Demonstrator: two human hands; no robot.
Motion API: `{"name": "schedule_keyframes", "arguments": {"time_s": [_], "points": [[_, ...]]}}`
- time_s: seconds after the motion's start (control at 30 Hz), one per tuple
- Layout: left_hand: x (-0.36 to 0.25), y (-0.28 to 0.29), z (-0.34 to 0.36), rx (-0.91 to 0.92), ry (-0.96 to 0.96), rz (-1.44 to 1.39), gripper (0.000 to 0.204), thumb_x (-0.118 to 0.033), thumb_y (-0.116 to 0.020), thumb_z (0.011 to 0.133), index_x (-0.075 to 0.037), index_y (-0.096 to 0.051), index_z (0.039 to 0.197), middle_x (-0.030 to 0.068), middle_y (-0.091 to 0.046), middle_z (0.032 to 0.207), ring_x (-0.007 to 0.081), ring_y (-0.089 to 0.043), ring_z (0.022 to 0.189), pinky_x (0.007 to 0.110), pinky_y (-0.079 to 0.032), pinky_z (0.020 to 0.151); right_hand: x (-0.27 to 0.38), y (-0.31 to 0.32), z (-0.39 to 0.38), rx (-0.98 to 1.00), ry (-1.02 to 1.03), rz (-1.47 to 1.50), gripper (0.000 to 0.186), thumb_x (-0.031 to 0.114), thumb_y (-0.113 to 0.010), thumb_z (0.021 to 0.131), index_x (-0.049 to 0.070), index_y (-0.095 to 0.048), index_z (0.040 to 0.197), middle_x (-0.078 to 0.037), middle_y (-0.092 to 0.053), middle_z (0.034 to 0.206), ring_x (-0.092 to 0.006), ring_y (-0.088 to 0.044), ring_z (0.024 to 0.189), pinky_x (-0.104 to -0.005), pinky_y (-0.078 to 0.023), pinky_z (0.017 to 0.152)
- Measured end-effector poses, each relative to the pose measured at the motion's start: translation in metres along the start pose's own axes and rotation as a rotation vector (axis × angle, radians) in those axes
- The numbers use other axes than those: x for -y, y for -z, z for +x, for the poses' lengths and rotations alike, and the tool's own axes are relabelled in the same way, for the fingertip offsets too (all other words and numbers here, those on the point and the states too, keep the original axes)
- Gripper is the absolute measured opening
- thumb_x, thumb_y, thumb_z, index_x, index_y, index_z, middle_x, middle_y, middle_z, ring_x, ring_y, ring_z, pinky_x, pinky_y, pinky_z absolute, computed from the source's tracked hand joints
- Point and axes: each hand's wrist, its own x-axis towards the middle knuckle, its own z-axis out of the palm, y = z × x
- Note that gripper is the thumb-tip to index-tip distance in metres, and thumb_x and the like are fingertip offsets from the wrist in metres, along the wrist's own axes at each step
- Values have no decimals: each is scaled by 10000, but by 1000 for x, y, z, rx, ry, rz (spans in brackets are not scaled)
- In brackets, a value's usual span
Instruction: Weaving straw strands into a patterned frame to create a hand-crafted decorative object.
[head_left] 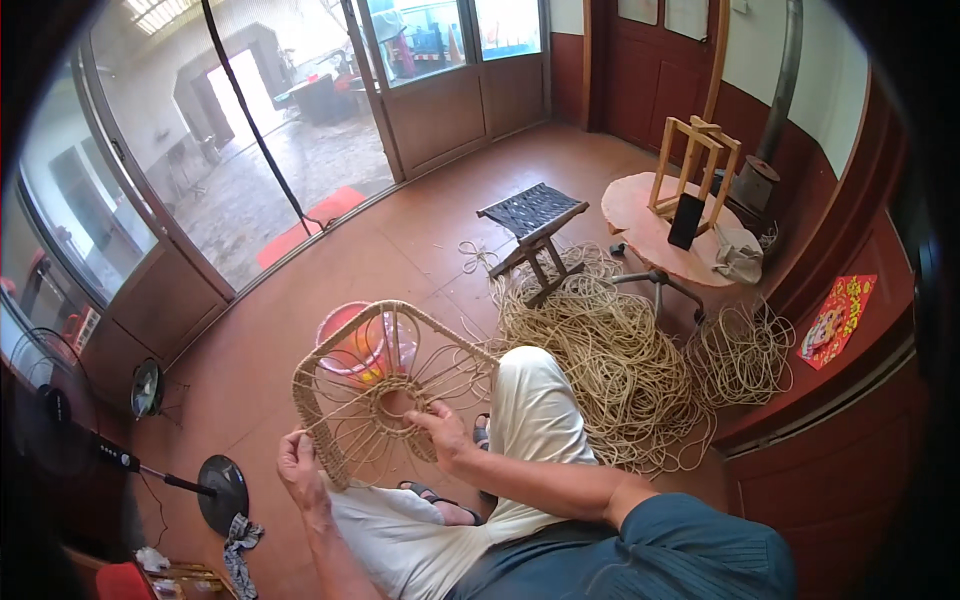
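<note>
A rounded frame wrapped in tan cord (322,455) leans over my lap, its thin cords running like spokes to a small woven ring in the middle. My right hand (442,432) is closed, fingers pinching the ring's right side. Just outside the frame's left edge, my left hand (299,468) is closed too, fingertips together on a strand of cord (345,414) that stretches toward the ring. How much cord lies inside that fist is hidden.
Behind the frame stands a pink basin (340,322). To the right lie a large heap of tan cord (610,360), a smaller coil (742,360), a folding stool (535,212) and a round table (640,205) bearing a phone (686,222). A fan base (222,495) sits at left.
</note>
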Motion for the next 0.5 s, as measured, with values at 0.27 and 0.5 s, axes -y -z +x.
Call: {"name": "schedule_keyframes", "arguments": {"time_s": [0.27, 0.5], "points": [[-6, 12, 8, 43, -5, 59, 128, -106, -600, 1119, -19, -690, 1147, 8, -700, 1046, 65, -607, 933, 245, -500, 877, -28, -13, -51, -80, -47, -107, 366, 164, -816, 912, 73, -694, 1245, -9, -728, 1097, -123, -643, 1022, -311, -501, 925], [10, 1, -15, 48, 37, 30, 133, -59, -590, 1102, 41, -672, 1134, 174, -741, 1370, 162, -674, 1136, 329, -519, 1053, -25, 5, -68, -82, -94, -71, 431, 224, -825, 886, 100, -625, 1246, -29, -662, 1059, -139, -565, 903, -382, -526, 703]]}}
